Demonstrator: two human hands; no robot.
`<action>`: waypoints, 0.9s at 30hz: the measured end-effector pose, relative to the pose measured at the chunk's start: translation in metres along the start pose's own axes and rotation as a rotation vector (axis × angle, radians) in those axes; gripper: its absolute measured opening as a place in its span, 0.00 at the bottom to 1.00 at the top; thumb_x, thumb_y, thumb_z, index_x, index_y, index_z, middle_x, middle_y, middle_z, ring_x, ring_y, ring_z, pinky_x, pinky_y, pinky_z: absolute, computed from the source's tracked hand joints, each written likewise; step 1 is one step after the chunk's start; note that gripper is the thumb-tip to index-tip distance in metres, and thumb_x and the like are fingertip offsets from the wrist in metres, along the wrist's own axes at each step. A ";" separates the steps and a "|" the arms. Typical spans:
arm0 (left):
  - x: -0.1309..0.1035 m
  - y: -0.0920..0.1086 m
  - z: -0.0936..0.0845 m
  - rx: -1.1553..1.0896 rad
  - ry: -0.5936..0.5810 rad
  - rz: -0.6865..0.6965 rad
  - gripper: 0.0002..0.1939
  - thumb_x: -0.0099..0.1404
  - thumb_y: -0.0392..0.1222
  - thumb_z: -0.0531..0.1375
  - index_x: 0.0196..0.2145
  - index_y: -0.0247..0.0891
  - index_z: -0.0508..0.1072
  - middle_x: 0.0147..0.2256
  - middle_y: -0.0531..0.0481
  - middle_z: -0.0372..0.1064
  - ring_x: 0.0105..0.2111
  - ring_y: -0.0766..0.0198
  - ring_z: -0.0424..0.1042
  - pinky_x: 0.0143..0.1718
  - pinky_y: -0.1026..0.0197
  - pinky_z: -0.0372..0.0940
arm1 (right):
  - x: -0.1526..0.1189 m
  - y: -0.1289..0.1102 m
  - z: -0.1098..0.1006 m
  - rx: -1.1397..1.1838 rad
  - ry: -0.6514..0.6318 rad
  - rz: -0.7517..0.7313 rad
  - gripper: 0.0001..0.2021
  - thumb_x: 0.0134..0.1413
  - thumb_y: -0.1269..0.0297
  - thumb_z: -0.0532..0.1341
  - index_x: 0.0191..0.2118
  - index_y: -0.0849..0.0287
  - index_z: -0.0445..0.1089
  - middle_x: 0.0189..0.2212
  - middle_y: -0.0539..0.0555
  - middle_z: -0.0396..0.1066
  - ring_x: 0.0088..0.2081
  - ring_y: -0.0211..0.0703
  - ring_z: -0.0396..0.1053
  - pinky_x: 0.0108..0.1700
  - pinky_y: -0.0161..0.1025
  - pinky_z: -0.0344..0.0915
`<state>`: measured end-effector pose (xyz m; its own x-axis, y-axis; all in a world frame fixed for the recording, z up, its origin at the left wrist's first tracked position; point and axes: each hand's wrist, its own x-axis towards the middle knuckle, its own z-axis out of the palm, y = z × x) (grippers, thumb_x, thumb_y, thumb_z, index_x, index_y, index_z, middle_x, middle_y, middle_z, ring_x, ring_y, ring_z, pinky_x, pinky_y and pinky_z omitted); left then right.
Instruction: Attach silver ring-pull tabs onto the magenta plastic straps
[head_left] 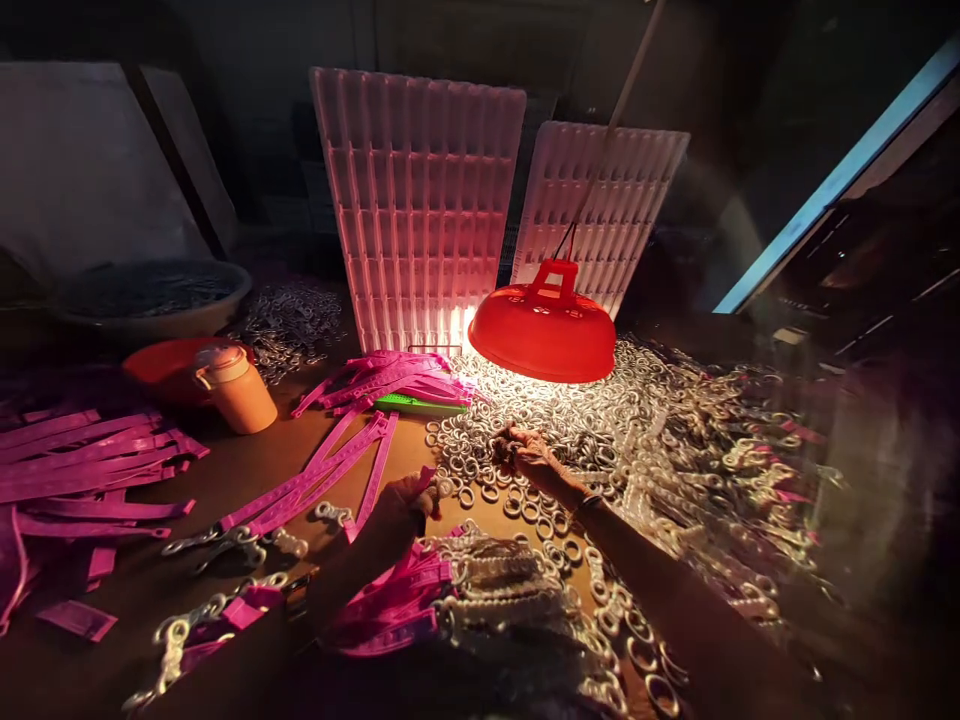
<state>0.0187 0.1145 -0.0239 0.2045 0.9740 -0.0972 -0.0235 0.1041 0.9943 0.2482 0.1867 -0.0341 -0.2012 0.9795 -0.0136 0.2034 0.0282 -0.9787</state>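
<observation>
My left hand (411,497) is closed around a pink strap (427,477), whose short end sticks up past the fingers. A pale ring (444,487) shows right at its fingertips. My right hand (534,456) is at the near side of a heap of silvery rings (577,418), under the lamp. Its fingers are curled together among the rings, and whatever they hold is too small to make out. Below both hands lies a bundle of pink straps (401,600) joined to pale ring chains (510,575).
A red lamp (544,330) hangs low over the rings. Two ribbed panels (427,200) stand behind. More pink straps (82,460) lie at left, near an orange jug (238,392) and a wide basin (161,318). Several ring chains (705,500) pile up at right.
</observation>
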 end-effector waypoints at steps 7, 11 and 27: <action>-0.016 0.015 0.004 0.197 -0.010 -0.058 0.19 0.58 0.55 0.55 0.38 0.37 0.70 0.23 0.55 0.61 0.18 0.71 0.56 0.17 0.67 0.53 | -0.033 -0.005 0.045 0.307 -0.205 0.231 0.17 0.45 0.49 0.60 0.25 0.59 0.60 0.16 0.48 0.64 0.13 0.29 0.54 0.14 0.31 0.53; -0.012 0.020 0.007 0.085 0.071 -0.052 0.16 0.53 0.52 0.57 0.30 0.35 0.67 0.20 0.54 0.61 0.16 0.72 0.53 0.18 0.67 0.50 | -0.036 -0.006 0.060 0.380 -0.180 0.181 0.16 0.45 0.51 0.61 0.26 0.59 0.59 0.17 0.48 0.66 0.14 0.30 0.57 0.15 0.30 0.56; 0.002 -0.004 0.002 -0.184 0.088 -0.037 0.19 0.51 0.53 0.60 0.19 0.37 0.58 0.16 0.57 0.51 0.17 0.74 0.48 0.21 0.64 0.43 | -0.033 -0.001 0.100 0.114 0.028 -0.091 0.11 0.53 0.56 0.54 0.35 0.59 0.62 0.21 0.49 0.65 0.19 0.33 0.62 0.18 0.30 0.60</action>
<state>0.0206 0.1155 -0.0279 0.1222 0.9819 -0.1451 -0.1977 0.1673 0.9659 0.1584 0.1339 -0.0533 -0.1868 0.9791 0.0804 0.0750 0.0958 -0.9926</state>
